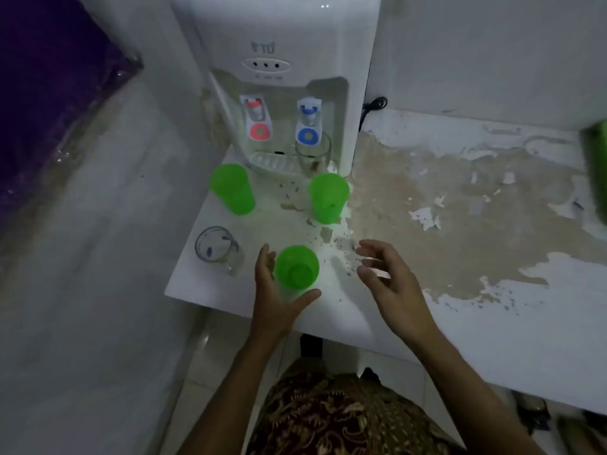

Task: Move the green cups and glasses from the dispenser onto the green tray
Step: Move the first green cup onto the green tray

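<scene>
Three green plastic cups stand upright on the white counter: one at the back left [233,188], one at the back right [328,198], and the nearest one [296,267] by the front edge. My left hand [279,290] curls around the nearest cup, fingers on its left side and thumb below it. My right hand [387,274] hovers open just right of that cup, holding nothing. A clear glass mug [218,249] sits at the front left. Another clear glass [312,154] stands under the blue tap of the white dispenser [282,77]. A green edge [596,165] at the far right may be the tray.
The counter [460,208] to the right has peeling, stained paint. A black cable [372,105] trails behind the dispenser. A wall closes off the left side, with a purple wrapped object [49,93] beyond it. The counter's front edge lies just under my wrists.
</scene>
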